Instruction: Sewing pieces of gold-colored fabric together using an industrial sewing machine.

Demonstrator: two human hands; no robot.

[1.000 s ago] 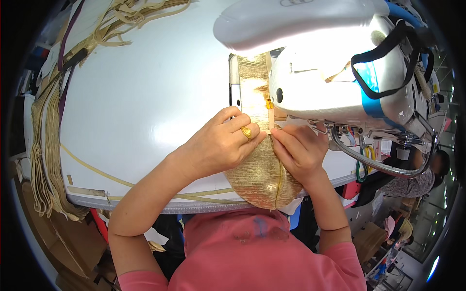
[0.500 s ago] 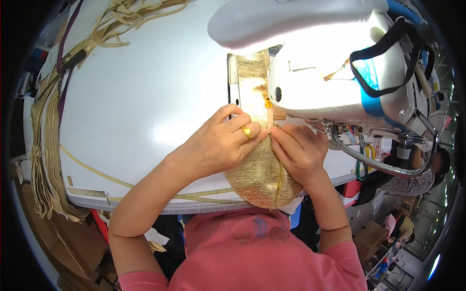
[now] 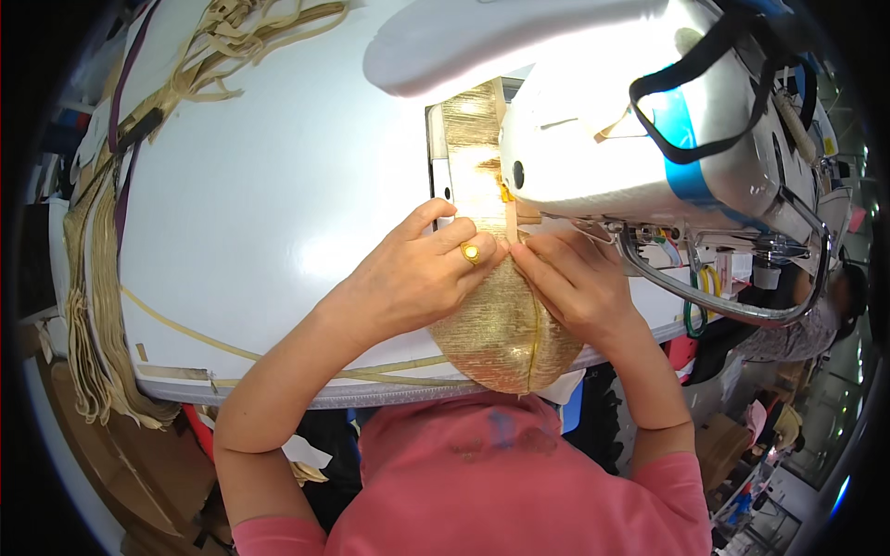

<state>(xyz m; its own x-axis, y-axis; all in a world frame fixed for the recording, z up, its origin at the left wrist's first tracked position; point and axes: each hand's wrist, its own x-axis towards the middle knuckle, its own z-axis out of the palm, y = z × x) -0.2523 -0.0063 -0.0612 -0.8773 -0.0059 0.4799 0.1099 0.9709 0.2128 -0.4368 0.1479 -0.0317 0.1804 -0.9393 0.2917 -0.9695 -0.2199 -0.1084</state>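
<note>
A shiny gold fabric piece (image 3: 487, 329) runs from under the sewing machine (image 3: 593, 139) toward me, its rounded near end hanging over the table edge. A narrow beige strip (image 3: 510, 222) lies along its right side near the needle area. My left hand (image 3: 413, 269), with a gold ring, rests on the fabric, thumb and fingertips closed at the strip's edge. Close against it, my right hand (image 3: 584, 283) pinches the same edge from the right. The fingertips of both hands almost meet. The needle itself is hidden by the machine head.
White table (image 3: 278, 213) surrounds the machine. Bundled beige strips (image 3: 102, 306) hang off its left edge, and more loose strips (image 3: 269, 37) lie at the far left. A thin tape (image 3: 190, 324) crosses near the front. At the right, a curved metal bar (image 3: 714, 306) projects beside the machine.
The whole view has shifted slightly, with the machine appearing further left. Both hands keep their grip at the fabric edge; the right hand's fingers lie a little flatter and further under the machine.
</note>
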